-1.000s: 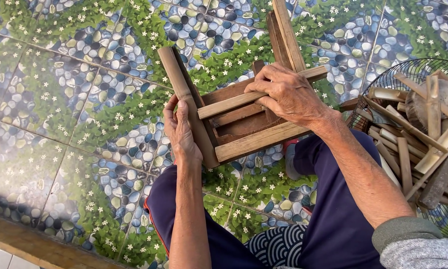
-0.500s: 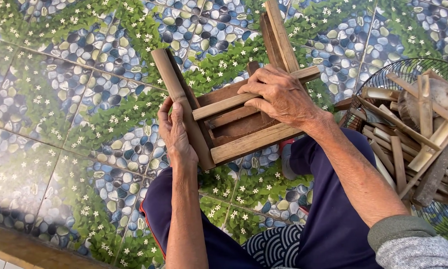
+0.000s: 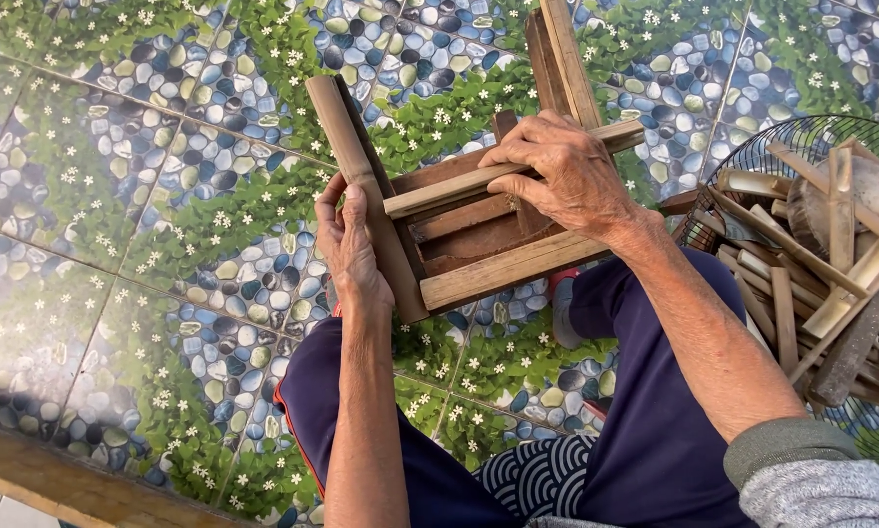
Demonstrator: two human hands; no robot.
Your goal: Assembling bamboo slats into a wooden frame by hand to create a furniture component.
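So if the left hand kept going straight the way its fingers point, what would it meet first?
The left hand already lies along the bamboo stool's leg; straight on, its fingers would likely just slide up that leg, then reach the tiled floor.

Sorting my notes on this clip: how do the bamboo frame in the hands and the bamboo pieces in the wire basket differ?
The bamboo frame is joined into one structure; the bamboo pieces lie loose and crisscrossed. The frame is gripped by the left hand and right hand; the pieces sit untouched in the wire basket. Both are pale tan bamboo.
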